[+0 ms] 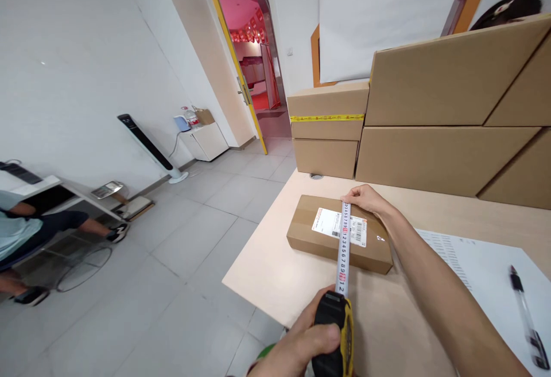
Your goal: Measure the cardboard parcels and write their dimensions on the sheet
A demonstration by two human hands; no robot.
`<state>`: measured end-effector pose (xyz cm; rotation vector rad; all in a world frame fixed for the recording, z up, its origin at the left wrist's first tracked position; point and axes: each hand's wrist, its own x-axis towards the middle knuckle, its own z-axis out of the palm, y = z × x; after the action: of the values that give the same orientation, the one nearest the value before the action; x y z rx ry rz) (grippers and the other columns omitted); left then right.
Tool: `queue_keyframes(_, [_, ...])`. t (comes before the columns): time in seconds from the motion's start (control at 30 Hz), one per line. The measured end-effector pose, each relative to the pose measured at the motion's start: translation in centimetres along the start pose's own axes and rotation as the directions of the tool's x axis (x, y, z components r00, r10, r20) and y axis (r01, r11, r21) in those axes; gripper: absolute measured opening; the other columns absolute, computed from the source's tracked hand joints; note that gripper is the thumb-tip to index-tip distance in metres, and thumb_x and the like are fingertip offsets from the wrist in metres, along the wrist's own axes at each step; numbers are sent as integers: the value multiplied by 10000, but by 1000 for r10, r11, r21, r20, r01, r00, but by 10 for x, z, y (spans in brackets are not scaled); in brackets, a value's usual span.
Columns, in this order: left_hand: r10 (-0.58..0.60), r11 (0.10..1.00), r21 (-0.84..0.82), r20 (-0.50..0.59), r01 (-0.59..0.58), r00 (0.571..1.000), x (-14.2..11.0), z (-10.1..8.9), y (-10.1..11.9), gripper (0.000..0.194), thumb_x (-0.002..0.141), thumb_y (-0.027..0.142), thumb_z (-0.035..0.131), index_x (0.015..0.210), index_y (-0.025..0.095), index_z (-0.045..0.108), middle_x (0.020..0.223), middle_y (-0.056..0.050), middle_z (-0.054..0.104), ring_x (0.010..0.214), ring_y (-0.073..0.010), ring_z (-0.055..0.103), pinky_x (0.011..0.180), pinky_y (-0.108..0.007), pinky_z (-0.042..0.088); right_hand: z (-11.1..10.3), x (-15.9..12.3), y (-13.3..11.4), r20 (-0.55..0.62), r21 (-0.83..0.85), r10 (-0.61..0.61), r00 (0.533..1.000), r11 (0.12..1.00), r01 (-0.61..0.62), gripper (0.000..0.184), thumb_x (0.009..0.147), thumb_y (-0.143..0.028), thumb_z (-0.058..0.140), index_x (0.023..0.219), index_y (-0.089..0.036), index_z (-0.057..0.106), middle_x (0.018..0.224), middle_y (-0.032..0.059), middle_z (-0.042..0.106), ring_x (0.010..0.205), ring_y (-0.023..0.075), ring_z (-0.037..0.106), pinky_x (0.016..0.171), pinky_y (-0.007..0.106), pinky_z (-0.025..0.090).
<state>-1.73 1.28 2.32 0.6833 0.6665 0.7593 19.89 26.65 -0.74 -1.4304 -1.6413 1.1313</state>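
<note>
A small brown cardboard box (pixel 310 239) with a white shipping label (pixel 326 221) lies flat on the light wooden table. My left hand (pixel 307 339) is wrapped round the black and yellow case of a tape measure (pixel 330 322), close to me and nearer than the box. Its white blade (pixel 343 251) is pulled out and runs across the top of the box, over the label. At the far edge of the box, my right hand (pixel 365 198) pinches the blade's end between thumb and fingers.
Several large cardboard boxes (pixel 430 153) are stacked along the table's back. Printed paper (pixel 473 256) and a pen (pixel 525 308) lie at right. The table's left edge (pixel 258 233) borders the tiled floor. A seated person (pixel 38 228) is far left; a door (pixel 235 55) stands open.
</note>
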Motion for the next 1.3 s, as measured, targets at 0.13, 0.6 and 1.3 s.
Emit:
queue_keyframes(0.13, [-9,1000,6,10,9,1000,-1,0,1,610,737,382,675,1302,262,476,896,-25,528,738,-174,578,813,-419,463,0,-1,-1,2,2,0,1000,1000,0,362,533,-510,778,532,-181,627,558,2,621,565,138,520,587,273,411])
queue_keyframes(0.6, [-6,1000,-17,5,6,1000,0,-1,0,642,714,385,709,1298,241,486,908,-42,538,726,-166,569,784,-388,472,0,0,1,-4,12,-1,1000,1000,1,353,536,-506,780,533,-187,628,551,4,630,555,142,532,563,272,420])
queue_keyframes(1.3, [498,867,158,-262,-472,827,-5,-64,21,884,626,461,739,1406,303,354,1212,-100,565,950,-324,618,784,-452,507,-32,-91,13,-437,5,-1,900,1000,3,450,886,-568,392,1018,-237,666,1180,94,660,1081,274,592,916,418,473])
